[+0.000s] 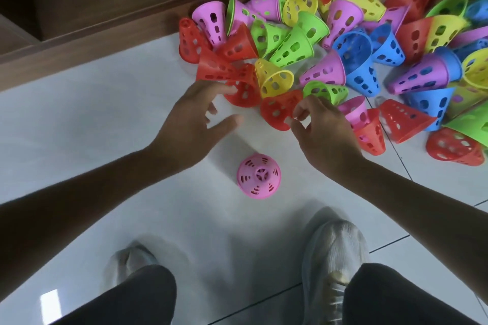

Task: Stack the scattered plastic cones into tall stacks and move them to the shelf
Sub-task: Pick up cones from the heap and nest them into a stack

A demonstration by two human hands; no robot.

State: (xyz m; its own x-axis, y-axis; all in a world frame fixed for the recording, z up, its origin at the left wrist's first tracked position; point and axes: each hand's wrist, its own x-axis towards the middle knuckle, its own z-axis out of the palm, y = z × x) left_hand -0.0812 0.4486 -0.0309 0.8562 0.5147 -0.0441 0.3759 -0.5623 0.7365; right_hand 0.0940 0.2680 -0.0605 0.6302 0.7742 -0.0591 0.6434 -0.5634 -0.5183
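A heap of perforated plastic cones [343,42] in red, pink, green, yellow and blue lies on the white floor from the middle to the upper right. One pink cone [258,176] stands upright alone, nearer my feet. My right hand [320,129] pinches the rim of a red cone [277,109] at the heap's near edge. My left hand [194,116] hovers with fingers spread and relaxed, its fingertips by another red cone [241,87], holding nothing.
A dark wooden shelf unit [105,2] runs along the upper left, its base at floor level. White floor tiles [92,126] stretch left of the heap. My two feet [332,258] in pale shoe covers stand at the bottom.
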